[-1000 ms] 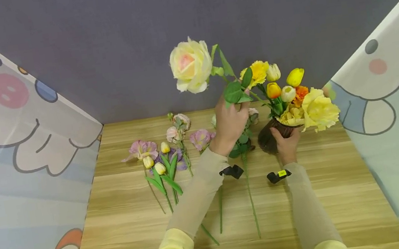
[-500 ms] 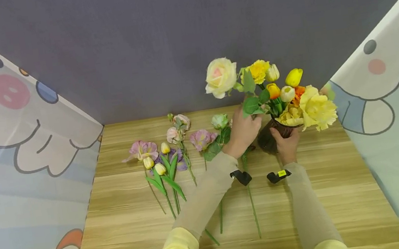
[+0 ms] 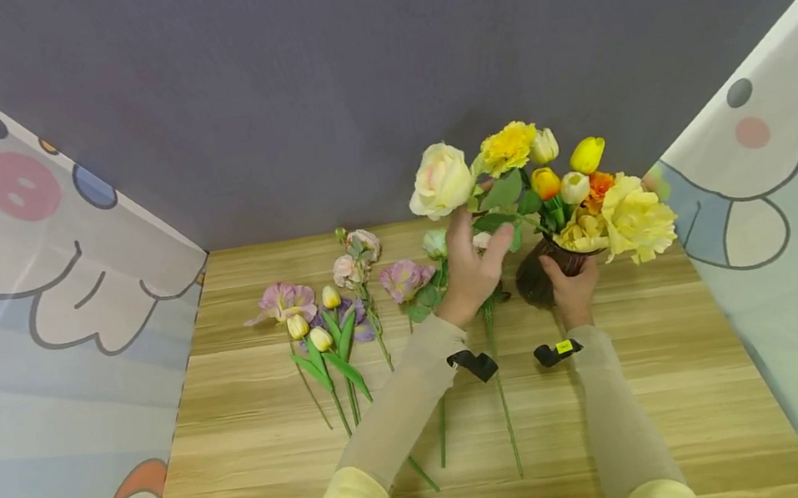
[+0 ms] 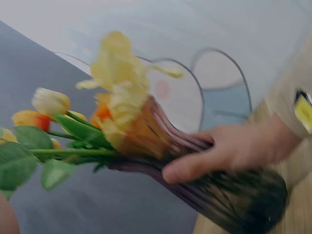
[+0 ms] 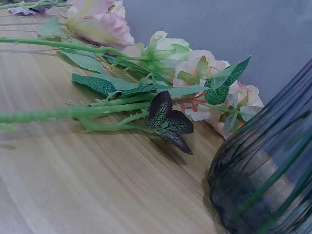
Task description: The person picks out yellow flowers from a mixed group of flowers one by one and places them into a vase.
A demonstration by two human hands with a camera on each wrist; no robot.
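Note:
My right hand grips a dark, translucent ribbed vase near its mouth; in the left wrist view the thumb lies across the glass. Yellow tulips, white tulips, a yellow carnation, an orange bloom and a large ruffled yellow flower stand in it. A cream rose leans out to the left, its green stem running into the vase mouth. Just below the rose head is my left hand, thumb and fingers spread apart beside the rose's leaves, not wrapped round the stem.
Left of the vase, several flowers lie on the wooden table: white-yellow tulips, purple-pink blooms, pale pink roses and a pale green rose. Their stems point toward the front. A grey wall stands behind.
The cream rose has come down and right, its stem lowered into the vase. My left hand has let go of the stem and moved slightly left. The right hand stays on the vase.

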